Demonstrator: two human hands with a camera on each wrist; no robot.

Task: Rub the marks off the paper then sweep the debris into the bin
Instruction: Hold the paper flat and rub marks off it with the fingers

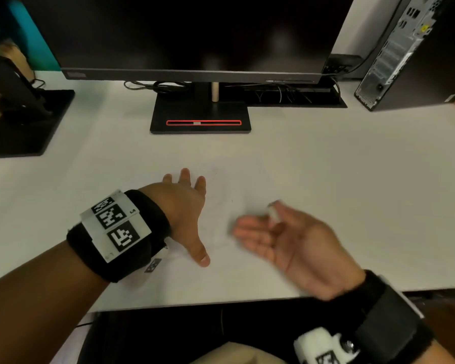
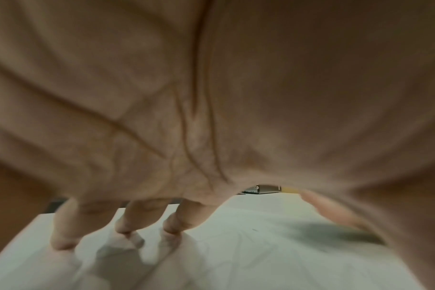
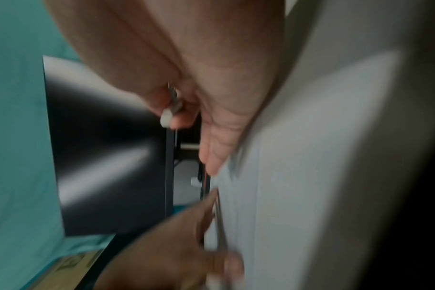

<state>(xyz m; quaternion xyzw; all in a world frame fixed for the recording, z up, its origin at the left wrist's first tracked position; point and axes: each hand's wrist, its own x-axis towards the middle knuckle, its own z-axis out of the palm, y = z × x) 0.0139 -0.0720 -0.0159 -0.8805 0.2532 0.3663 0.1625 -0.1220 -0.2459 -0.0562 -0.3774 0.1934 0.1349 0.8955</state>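
Observation:
A white sheet of paper (image 1: 237, 185) lies on the white desk, its edges faint, with a few tiny specks on it. My left hand (image 1: 187, 206) presses flat on the sheet's left part, fingers (image 2: 127, 221) spread and thumb pointing toward me. My right hand (image 1: 279, 237) is blurred just right of it, palm turned up and leftward, its little-finger side low over the paper (image 3: 298, 176). It pinches a small white eraser (image 1: 273, 212) between thumb and forefinger; the other fingers are stretched out. The eraser (image 3: 169, 115) shows at the fingertips in the right wrist view. No bin is in view.
A dark monitor (image 1: 195, 35) on a black stand base (image 1: 200, 119) stands behind the paper, with cables under it. Another black stand (image 1: 24, 122) is at the left, a computer tower (image 1: 410, 48) at the back right. The desk's front edge (image 1: 221, 302) runs just under my wrists.

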